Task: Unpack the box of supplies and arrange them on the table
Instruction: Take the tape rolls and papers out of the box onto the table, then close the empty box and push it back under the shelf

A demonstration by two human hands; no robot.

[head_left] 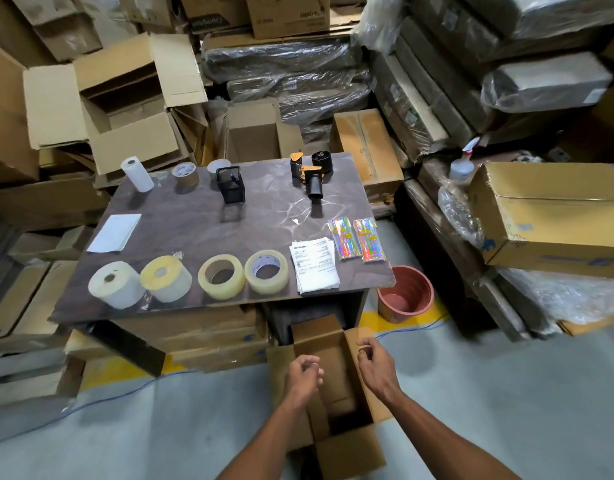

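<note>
— Looking down, where does the box sit against the hands?

— On the floor just in front of the table, flaps open. Both hands hover above its opening, touching nothing. The left hand is over the left side, fingers curled loosely inward, nothing held. The right hand is over the right flap, fingers half bent, also with nothing in its grasp.

— And the arms?

— Both forearms reach forward from the bottom edge, angled toward each other, wrists slightly bent down.

— The supplies?

— Laid out on the table, well apart from the hands. Along the near edge: a white roll, a yellowish roll, two clear tape rolls, a paper stack and two pen packs. Farther back stand a tape dispenser and a black mesh holder.
</note>
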